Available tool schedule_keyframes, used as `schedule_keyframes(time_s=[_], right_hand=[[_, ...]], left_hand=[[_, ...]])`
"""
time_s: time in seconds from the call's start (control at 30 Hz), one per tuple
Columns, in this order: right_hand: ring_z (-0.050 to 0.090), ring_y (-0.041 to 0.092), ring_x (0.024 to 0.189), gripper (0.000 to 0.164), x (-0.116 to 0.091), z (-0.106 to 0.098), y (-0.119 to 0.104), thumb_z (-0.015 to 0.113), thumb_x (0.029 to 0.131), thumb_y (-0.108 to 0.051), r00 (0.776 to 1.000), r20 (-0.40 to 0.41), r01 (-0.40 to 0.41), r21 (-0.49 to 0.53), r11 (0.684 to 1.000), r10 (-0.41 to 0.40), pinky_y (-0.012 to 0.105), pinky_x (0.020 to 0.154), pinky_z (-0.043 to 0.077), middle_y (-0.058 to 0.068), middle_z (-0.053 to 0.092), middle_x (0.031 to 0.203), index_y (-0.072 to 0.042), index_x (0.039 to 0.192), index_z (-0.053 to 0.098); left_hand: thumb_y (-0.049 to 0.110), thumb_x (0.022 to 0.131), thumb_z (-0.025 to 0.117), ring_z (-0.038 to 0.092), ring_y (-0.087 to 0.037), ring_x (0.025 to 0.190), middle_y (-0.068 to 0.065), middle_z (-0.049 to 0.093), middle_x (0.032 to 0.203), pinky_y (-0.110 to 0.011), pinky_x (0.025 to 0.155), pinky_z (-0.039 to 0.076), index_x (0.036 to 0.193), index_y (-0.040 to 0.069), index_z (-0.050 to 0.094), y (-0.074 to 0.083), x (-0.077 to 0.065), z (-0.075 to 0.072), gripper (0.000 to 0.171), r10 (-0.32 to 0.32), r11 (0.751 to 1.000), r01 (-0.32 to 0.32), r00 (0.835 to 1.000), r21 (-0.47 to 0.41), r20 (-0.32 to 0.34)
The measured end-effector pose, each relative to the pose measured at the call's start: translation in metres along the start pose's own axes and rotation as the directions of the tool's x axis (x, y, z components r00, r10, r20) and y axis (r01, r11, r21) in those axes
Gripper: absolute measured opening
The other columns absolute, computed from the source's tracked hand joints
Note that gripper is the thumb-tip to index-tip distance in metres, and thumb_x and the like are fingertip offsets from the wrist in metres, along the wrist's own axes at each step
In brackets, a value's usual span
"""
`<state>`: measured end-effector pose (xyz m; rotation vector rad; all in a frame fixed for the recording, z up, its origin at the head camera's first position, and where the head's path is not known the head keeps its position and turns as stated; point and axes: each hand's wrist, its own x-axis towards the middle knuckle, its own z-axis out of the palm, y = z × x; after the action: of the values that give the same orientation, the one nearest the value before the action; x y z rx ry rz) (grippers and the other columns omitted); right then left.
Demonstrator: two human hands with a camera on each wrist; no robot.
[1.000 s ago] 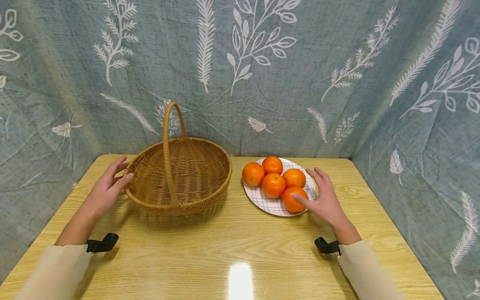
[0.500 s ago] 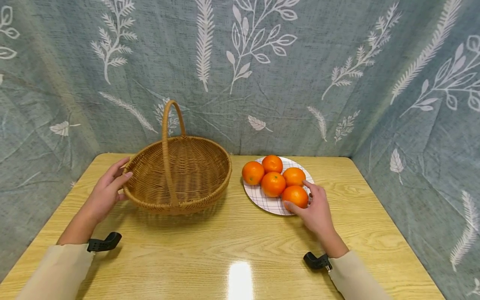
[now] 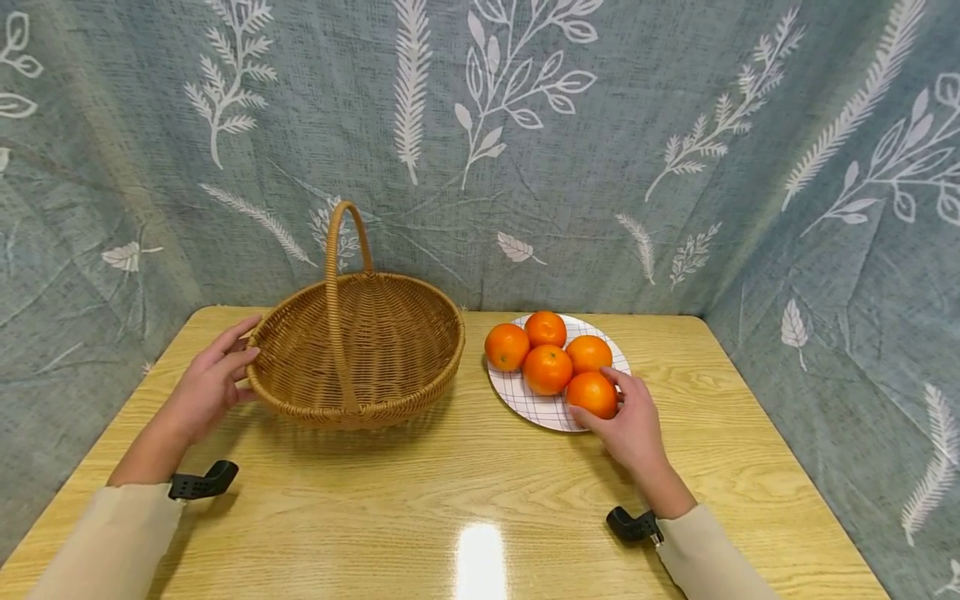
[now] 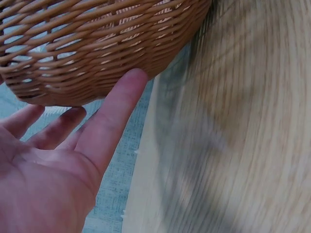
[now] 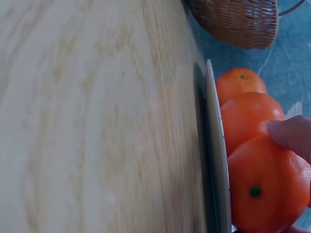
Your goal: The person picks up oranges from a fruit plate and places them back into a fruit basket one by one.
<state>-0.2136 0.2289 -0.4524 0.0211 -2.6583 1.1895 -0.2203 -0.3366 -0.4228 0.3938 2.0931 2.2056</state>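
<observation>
A round wicker basket (image 3: 397, 333) with a tall hoop handle stands at the left, nothing inside it. My left hand (image 3: 213, 379) is at its left side; in the left wrist view the thumb (image 4: 114, 114) lies nearly straight against the outer weave, the other fingers extended beside it. At the right, a white checked plate (image 3: 517, 398) carries several oranges. My right hand (image 3: 630, 421) grips the nearest orange (image 3: 592, 393), thumb on its near side and fingers round its right. In the right wrist view a digit presses that orange (image 5: 265, 187), which still sits at the plate's edge.
Other oranges (image 3: 547, 370) lie close against the held one on the plate. The wooden table (image 3: 375, 500) ends at a leaf-patterned curtain (image 3: 450, 208) behind and on both sides. The basket handle (image 3: 336, 300) rises high above its rim.
My right hand has moved left and closed its thumb and fingers round the nearest orange. The left hand has stayed at the basket's side, shifting only slightly.
</observation>
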Motion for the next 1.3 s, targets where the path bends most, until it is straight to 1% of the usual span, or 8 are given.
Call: schedule_keyframes(time_s=[0.2,0.33,0.57,0.73,0.83,1.0,1.13,1.3], right_hand=[[0.055,0.031,0.117,0.078,-0.002,-0.004,-0.003,0.092,0.076,-0.035,1.0,-0.012,-0.002,-0.006,1.0,0.001,0.047,0.098,0.053,0.016,0.056,0.133,-0.008,0.141,0.058],[0.056,0.029,0.113,0.076,-0.001,-0.007,-0.008,0.092,0.076,-0.033,1.0,-0.02,0.0,0.012,1.0,0.0,0.044,0.095,0.052,0.013,0.058,0.131,-0.01,0.14,0.059],[0.062,0.029,0.113,0.076,0.006,-0.015,-0.028,0.092,0.077,-0.033,0.998,-0.008,0.056,0.045,0.997,-0.055,0.043,0.094,0.056,0.012,0.061,0.132,-0.01,0.141,0.06],[0.067,0.031,0.109,0.073,0.015,-0.02,-0.048,0.092,0.077,-0.034,0.996,0.046,0.075,0.114,0.991,-0.08,0.045,0.093,0.059,0.01,0.063,0.132,-0.016,0.141,0.061],[0.067,0.031,0.112,0.073,0.021,-0.021,-0.06,0.091,0.078,-0.035,0.991,0.097,0.07,0.172,0.983,-0.088,0.046,0.092,0.06,0.007,0.063,0.135,-0.019,0.142,0.06],[0.067,0.032,0.115,0.074,0.032,-0.018,-0.083,0.09,0.079,-0.037,0.977,0.174,0.075,0.244,0.967,-0.12,0.045,0.089,0.062,0.005,0.062,0.135,-0.02,0.144,0.06],[0.067,0.03,0.115,0.071,0.04,-0.013,-0.101,0.089,0.08,-0.039,0.966,0.218,0.08,0.266,0.961,-0.141,0.043,0.086,0.062,0.002,0.062,0.136,-0.026,0.143,0.061],[0.068,0.025,0.114,0.069,0.051,-0.005,-0.119,0.089,0.079,-0.041,0.953,0.247,0.1,0.288,0.952,-0.175,0.042,0.088,0.062,-0.002,0.064,0.136,-0.032,0.141,0.062]], left_hand=[[0.015,0.112,0.041,0.07,-0.006,0.107,0.013,0.049,0.137,-0.03,0.077,0.063,0.167,0.016,0.012,0.001,0.0,-0.005,0.062,0.003,1.0,-0.002,1.0,-0.029,0.029],[0.014,0.112,0.042,0.071,-0.006,0.106,0.013,0.051,0.134,-0.031,0.076,0.063,0.167,0.013,0.01,0.002,0.0,-0.007,0.064,-0.003,1.0,0.003,1.0,-0.021,0.031],[0.009,0.111,0.043,0.071,-0.008,0.106,0.013,0.055,0.134,-0.032,0.077,0.064,0.166,0.012,0.012,0.006,0.0,-0.01,0.064,-0.013,0.999,0.015,0.999,-0.029,0.045],[0.006,0.11,0.043,0.071,-0.008,0.108,0.013,0.058,0.134,-0.033,0.077,0.064,0.166,0.014,0.017,0.007,0.001,-0.012,0.062,0.0,0.999,0.003,0.998,-0.044,0.065],[0.005,0.11,0.042,0.071,-0.009,0.109,0.011,0.058,0.134,-0.033,0.077,0.064,0.166,0.014,0.019,0.007,0.001,-0.012,0.061,0.012,0.999,-0.008,0.997,-0.05,0.079],[0.005,0.11,0.041,0.07,-0.009,0.11,0.01,0.057,0.135,-0.033,0.077,0.064,0.166,0.011,0.015,0.007,0.002,-0.013,0.062,0.018,0.999,-0.013,0.996,-0.05,0.093],[0.006,0.11,0.042,0.07,-0.009,0.109,0.012,0.057,0.135,-0.033,0.077,0.064,0.166,0.01,0.014,0.007,0.002,-0.014,0.062,0.008,0.999,-0.004,0.996,-0.041,0.092],[0.007,0.11,0.042,0.071,-0.009,0.108,0.013,0.057,0.134,-0.033,0.077,0.064,0.166,0.01,0.013,0.008,0.001,-0.014,0.063,-0.003,1.0,0.004,0.996,-0.014,0.085]])
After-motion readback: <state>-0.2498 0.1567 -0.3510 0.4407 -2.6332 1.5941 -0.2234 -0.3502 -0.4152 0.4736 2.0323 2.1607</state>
